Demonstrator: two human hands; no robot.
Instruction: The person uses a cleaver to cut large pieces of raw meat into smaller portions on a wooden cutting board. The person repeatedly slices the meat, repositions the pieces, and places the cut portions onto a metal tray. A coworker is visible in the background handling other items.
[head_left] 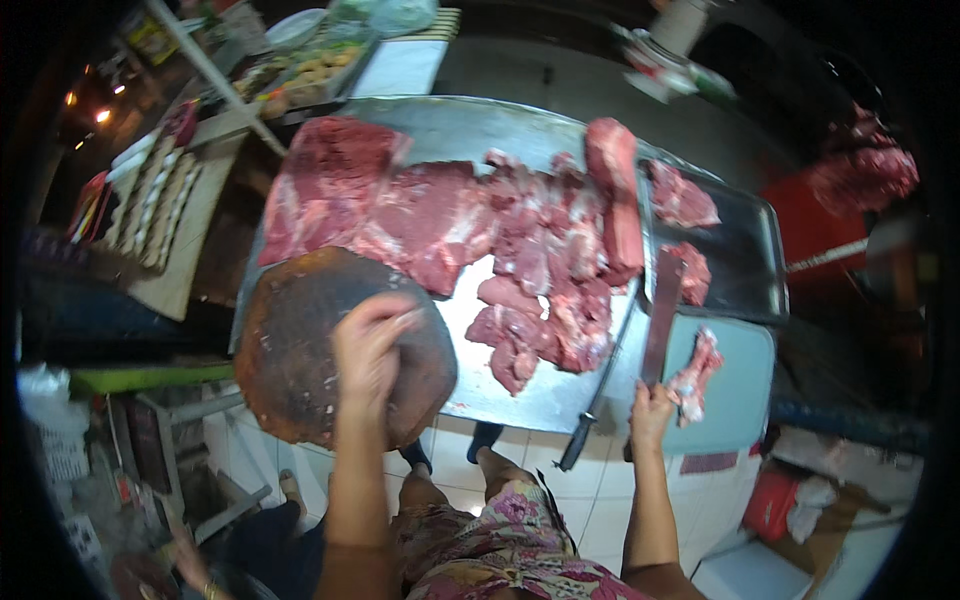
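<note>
My left hand [370, 348] hovers over or rests on the round wooden chopping block [290, 320]; which of the two I cannot tell. Its fingers look bent but are smeared by motion. My right hand [650, 408] is closed round the handle of a large butcher knife [662, 315], its long, wide blade pointing away from me. Right of the knife, a meaty bone [696, 378] lies on a pale grey-green tray [752, 350]. Between my hands, cut meat pieces [515, 340] are spread on the metal table [470, 385]. Larger slabs of raw meat [335, 180] lie along the far side.
A sharpening steel [578, 440] with a black handle lies over the table's near edge. At right stands a dark metal tray [755, 240] with meat pieces. Wooden shelving [205, 210] is at left. Another person's hand [188, 560] shows at lower left.
</note>
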